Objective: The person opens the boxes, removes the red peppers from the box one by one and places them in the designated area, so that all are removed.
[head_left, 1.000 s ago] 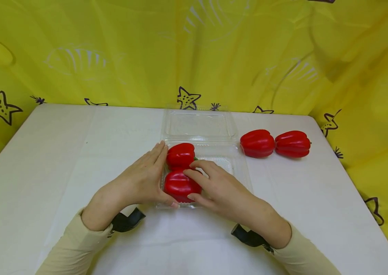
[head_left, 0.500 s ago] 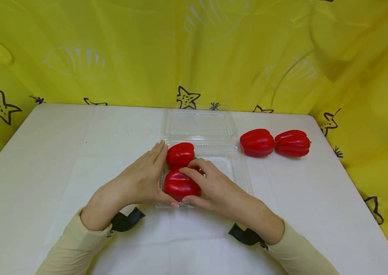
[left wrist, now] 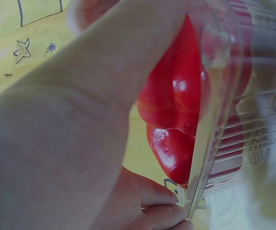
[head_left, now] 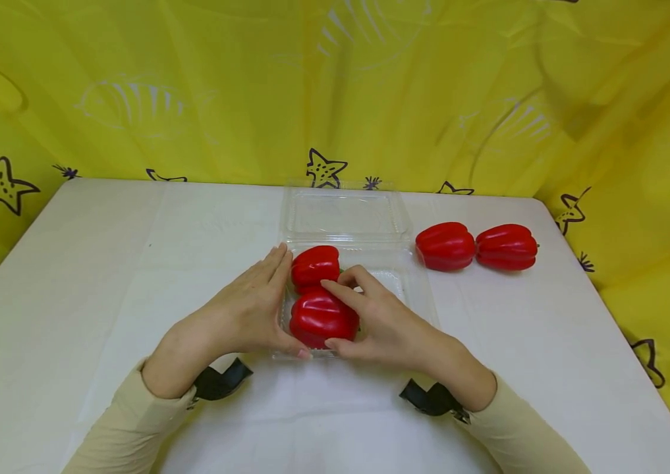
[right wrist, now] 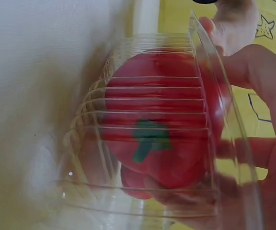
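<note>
A clear plastic clamshell container (head_left: 425,289) lies with its lid (head_left: 346,214) folded back. Two red bell peppers sit in its left half: a far one (head_left: 314,265) and a near one (head_left: 318,320), touching each other. My right hand (head_left: 390,322) holds the near pepper, thumb at its front and bent fingers over its top. Its green stem (right wrist: 150,136) shows through the ribbed wall in the right wrist view. My left hand (head_left: 240,313) rests against the container's left side, fingers straight, thumb stretched along the front rim. Some right fingertips are hidden behind the near pepper.
Two more red bell peppers, one (head_left: 445,246) beside the container and another (head_left: 506,247) farther right, lie end to end on the white table (head_left: 103,283). A yellow patterned curtain (head_left: 240,85) hangs behind the table and along its sides.
My right hand first slid left over the near pepper, then shifted it slightly right. The far pepper has also edged right. My left hand stays nearly still at the container's side.
</note>
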Available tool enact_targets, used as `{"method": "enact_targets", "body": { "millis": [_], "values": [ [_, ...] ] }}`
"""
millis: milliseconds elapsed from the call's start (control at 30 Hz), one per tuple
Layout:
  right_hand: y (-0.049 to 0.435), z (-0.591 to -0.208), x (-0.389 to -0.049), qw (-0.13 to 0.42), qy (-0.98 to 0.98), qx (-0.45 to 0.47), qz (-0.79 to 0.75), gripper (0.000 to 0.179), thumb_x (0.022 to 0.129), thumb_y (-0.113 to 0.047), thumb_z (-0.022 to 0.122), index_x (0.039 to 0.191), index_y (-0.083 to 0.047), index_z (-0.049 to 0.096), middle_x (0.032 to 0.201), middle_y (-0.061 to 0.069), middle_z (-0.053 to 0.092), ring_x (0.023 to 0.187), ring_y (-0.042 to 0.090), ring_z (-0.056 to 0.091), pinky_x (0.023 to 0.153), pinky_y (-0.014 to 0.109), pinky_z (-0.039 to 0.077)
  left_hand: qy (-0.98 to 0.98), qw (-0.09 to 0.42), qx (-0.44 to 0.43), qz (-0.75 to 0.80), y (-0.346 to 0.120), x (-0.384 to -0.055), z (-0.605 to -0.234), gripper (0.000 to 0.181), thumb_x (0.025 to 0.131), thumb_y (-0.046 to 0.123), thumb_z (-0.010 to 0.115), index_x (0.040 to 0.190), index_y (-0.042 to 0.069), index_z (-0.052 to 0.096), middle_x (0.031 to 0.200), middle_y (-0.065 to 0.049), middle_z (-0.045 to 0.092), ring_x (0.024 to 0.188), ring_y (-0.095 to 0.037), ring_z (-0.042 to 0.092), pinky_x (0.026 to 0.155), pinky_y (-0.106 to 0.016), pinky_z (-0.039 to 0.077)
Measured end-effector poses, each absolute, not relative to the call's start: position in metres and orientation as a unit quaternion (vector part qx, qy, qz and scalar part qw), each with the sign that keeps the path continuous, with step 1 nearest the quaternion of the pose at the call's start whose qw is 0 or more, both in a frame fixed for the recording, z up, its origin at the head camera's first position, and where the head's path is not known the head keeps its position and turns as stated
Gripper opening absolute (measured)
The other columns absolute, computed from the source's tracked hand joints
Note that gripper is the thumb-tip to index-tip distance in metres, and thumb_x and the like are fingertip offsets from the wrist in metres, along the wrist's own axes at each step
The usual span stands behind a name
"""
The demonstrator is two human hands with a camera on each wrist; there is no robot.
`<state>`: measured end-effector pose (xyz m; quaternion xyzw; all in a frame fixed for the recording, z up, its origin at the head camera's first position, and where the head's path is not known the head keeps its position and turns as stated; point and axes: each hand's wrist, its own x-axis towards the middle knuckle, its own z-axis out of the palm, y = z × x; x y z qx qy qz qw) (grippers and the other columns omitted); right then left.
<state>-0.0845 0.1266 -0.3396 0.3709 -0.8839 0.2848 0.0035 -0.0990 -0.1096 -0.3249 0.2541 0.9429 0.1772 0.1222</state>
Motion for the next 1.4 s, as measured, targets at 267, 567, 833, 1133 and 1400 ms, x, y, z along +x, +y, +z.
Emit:
{"method": "enact_targets", "body": {
  "millis": [267,567,833,1133,1400],
  "values": [
    [0.131,-0.338,-0.088,-0.041,-0.883,0.338,0.323,0.061,0.076,-0.025,0.084,0.129,-0.006,0.061,0.123,0.0,0.05,0.114,0.013,0.054,0.09,0.027,0.057,0.942,0.124,0.256,0.176,-0.11,-0.099,-0.325,0.134,0.062,0.062,0.085,0.155,-0.005,0.017,0.164,-0.023,0.015,0.153,-0.04,0.015,0.121,-0.051,0.026],
    [0.143,-0.336,-0.095,-0.083,-0.867,0.327,0.367,0.059,0.076,-0.023,0.085,0.127,-0.014,0.058,0.123,-0.005,0.053,0.113,0.011,0.055,0.091,0.03,0.057,0.942,0.132,0.253,0.175,-0.109,-0.1,-0.324,0.135,0.062,0.064,0.084,0.155,-0.006,0.016,0.165,-0.022,0.014,0.153,-0.04,0.014,0.121,-0.051,0.026],
    [0.154,-0.332,-0.1,-0.15,-0.842,0.305,0.419,0.064,0.076,-0.019,0.085,0.129,-0.014,0.049,0.127,-0.002,0.057,0.119,0.015,0.056,0.097,0.036,0.056,0.942,0.149,0.244,0.178,-0.11,-0.101,-0.323,0.135,0.063,0.064,0.084,0.156,-0.006,0.015,0.166,-0.021,0.011,0.154,-0.039,0.011,0.122,-0.052,0.024],
    [0.162,-0.33,-0.102,-0.137,-0.838,0.329,0.413,0.068,0.076,-0.015,0.082,0.136,-0.022,0.051,0.131,-0.005,0.056,0.12,0.015,0.055,0.09,0.03,0.058,0.94,0.153,0.243,0.183,-0.108,-0.1,-0.323,0.136,0.063,0.066,0.083,0.156,-0.005,0.014,0.166,-0.021,0.01,0.154,-0.038,0.011,0.122,-0.051,0.024],
    [0.172,-0.318,-0.104,-0.128,-0.842,0.341,0.398,0.068,0.08,-0.015,0.078,0.141,-0.028,0.05,0.134,-0.01,0.055,0.12,0.011,0.053,0.093,0.035,0.056,0.942,0.136,0.25,0.18,-0.108,-0.099,-0.325,0.137,0.062,0.065,0.084,0.156,-0.005,0.014,0.166,-0.021,0.01,0.154,-0.037,0.011,0.123,-0.049,0.023]
  ]
}}
